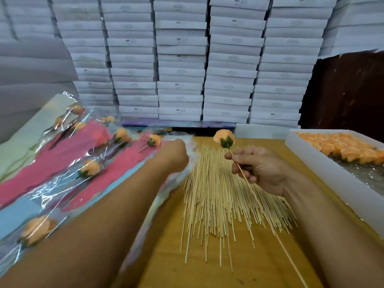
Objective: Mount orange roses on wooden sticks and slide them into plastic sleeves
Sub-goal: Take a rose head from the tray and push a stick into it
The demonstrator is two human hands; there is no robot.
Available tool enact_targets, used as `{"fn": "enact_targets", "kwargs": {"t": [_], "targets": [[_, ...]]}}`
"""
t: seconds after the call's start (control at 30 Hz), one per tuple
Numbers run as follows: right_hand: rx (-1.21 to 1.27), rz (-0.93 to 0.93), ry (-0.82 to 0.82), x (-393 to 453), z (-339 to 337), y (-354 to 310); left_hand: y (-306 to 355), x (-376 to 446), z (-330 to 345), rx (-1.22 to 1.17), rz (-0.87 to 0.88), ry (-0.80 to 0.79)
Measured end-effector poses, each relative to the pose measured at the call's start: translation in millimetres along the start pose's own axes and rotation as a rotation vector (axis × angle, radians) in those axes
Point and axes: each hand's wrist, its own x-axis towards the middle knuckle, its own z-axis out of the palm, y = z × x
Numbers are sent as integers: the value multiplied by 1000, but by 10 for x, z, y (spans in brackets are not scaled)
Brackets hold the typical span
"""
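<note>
Our right hand [257, 169] pinches 1 wooden stick [247, 181] carrying an orange rose [224, 138]; our left hand [173, 154], grip unclear, reaches the plastic sleeves [180, 142]. Sleeving comes next.

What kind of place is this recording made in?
Probably a small packing workshop or stockroom: stacked white boxes form the back wall, loose wooden sticks cover the table, and a tray of orange roses sits at right.

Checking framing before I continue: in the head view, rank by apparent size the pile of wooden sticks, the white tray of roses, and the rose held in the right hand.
1. Pile of wooden sticks, largest.
2. White tray of roses, cut off at the frame edge, so this rank is unsure.
3. Held rose, on the stick the right hand pinches, smallest.
</note>
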Motion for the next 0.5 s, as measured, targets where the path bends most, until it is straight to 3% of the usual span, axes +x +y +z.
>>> {"fn": "enact_targets", "kwargs": {"t": [0.23,0.5], "targets": [[-33,58,9,20,-15,58,-826,35,436,163,-22,-193],[-77,72,17,25,19,88,-835,6,576,196,18,-109]]}}
